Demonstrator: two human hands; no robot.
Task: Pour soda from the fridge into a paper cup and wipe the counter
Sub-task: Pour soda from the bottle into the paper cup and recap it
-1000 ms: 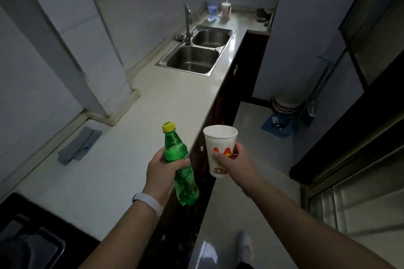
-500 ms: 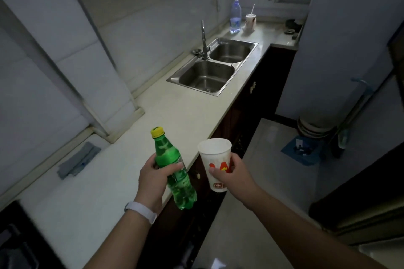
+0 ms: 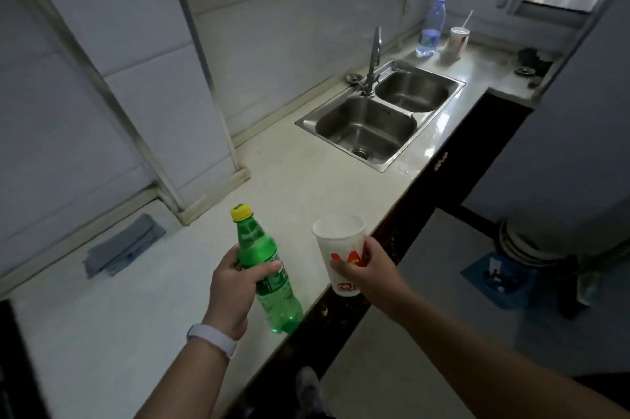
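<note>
Soda bottle (image 3: 255, 241) — label unreadable — cup (image 3: 341, 243) printed red.

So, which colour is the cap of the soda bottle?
Yellow, on the green soda bottle; the cap shows in the head view.

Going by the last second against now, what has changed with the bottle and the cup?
The left hand and right hand have carried the green bottle and paper cup in toward the counter. The bottle now hangs above its front edge, the cup at that edge. Nothing taken or let go: both grips unchanged, yellow cap on, cup upright, grey cloth by the wall.
</note>
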